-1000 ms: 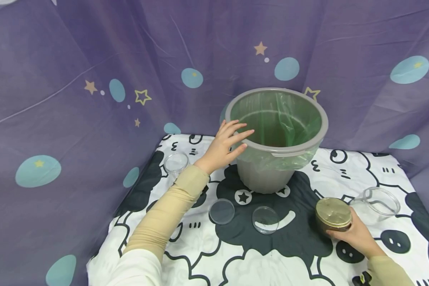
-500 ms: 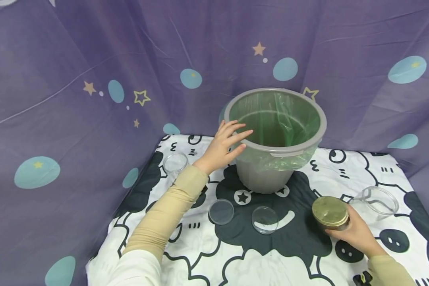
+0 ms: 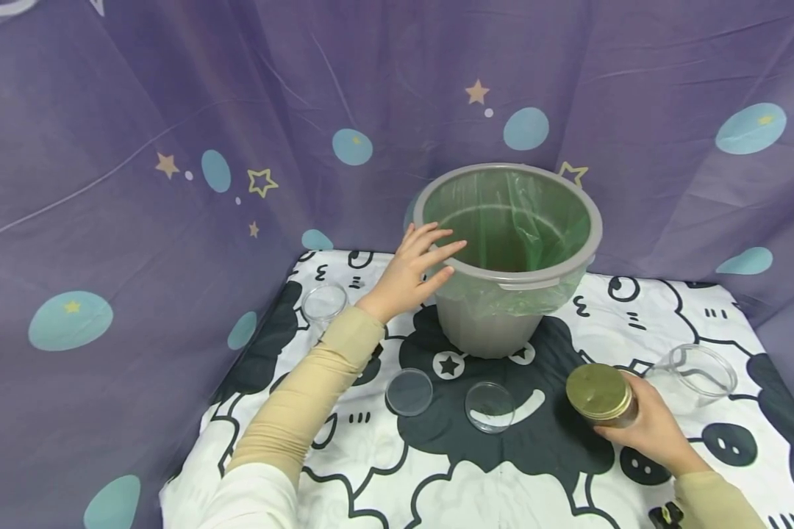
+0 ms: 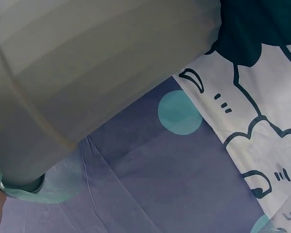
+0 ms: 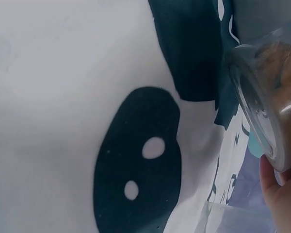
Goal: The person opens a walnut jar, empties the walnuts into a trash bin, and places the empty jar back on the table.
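In the head view my right hand (image 3: 648, 426) grips a clear jar with a gold lid (image 3: 598, 391) from its right side. The jar's glass base (image 5: 254, 111) is off the cloth in the right wrist view, and brown contents show through its wall. My left hand (image 3: 410, 272) is at the left rim of a grey trash bin (image 3: 486, 327), its fingers straight and spread over the edge. Whether they press on the rim I cannot tell. A green plastic bag (image 3: 536, 213) lines the bin and folds out over its rim.
Two clear round lids (image 3: 409, 391) lie flat in front of the bin; the second lid (image 3: 490, 407) is further right. A clear container (image 3: 326, 303) stands behind my left forearm, another clear container (image 3: 703, 373) at the right. Purple curtain (image 3: 172, 242) borders the patterned cloth (image 3: 503, 492).
My right hand has carried the jar a little to the left. My left hand has stayed at the bin's rim.
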A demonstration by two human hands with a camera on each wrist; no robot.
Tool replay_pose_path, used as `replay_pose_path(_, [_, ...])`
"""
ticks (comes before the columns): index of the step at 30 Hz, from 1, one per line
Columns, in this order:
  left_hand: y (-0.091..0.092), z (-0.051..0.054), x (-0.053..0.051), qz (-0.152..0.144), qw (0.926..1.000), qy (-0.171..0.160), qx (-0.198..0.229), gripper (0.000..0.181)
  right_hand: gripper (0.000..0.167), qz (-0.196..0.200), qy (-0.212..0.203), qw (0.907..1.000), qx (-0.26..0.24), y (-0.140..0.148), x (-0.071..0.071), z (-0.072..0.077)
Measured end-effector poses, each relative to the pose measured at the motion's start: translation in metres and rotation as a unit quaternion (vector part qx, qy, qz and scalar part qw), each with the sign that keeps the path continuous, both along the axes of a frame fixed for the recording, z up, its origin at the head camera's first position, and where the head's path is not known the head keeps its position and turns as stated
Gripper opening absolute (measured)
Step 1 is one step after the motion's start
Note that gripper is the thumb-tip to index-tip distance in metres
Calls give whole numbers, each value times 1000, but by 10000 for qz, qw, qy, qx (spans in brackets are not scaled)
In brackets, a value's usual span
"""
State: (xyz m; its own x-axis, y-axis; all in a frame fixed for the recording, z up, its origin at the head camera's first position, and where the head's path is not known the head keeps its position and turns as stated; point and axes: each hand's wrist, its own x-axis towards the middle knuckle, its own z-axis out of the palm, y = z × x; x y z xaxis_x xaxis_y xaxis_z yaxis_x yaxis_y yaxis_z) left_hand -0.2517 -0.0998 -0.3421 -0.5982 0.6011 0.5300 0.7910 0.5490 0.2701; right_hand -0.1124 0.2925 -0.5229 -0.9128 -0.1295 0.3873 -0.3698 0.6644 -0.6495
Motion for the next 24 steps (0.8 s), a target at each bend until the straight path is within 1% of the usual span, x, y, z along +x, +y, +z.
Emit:
replay_pose_path(6, [-3, 2, 2, 174, 9996, -128, -182, 45, 94, -162, -65, 9998, 0, -5, 2, 4])
replay_pose_path(9, [-5, 1, 4, 281, 9991, -48, -298, 47, 94, -175, -57, 9998, 3, -7, 2, 5])
replay_pose_path(11, [-7, -1, 5, 303, 9990, 105, -307, 47, 94, -157, -30, 9999, 1, -8, 2, 5])
replay_pose_path(15, [-11, -6, 10, 226, 9977, 621, -127, 45, 94, -122, 66, 9999, -14, -10, 2, 7])
replay_pose_path(18, [-12, -10, 17, 69, 9929, 1173, 164, 44, 94, -105, 107, 9999, -33, -13, 2, 9])
replay_pose_path(20, [-12, -13, 23, -67, 9864, 1586, 415, 42, 94, -77, 109, 9999, -70, -14, 3, 11])
replay_pose_path(22, [-11, -17, 29, -285, 9775, 1976, 677, 37, 94, -33, 99, 9999, -107, -16, 3, 13])
replay_pose_path(24, [-8, -22, 36, -533, 9673, 2335, 835, 31, 95, 12, 100, 9999, -138, -18, 2, 15])
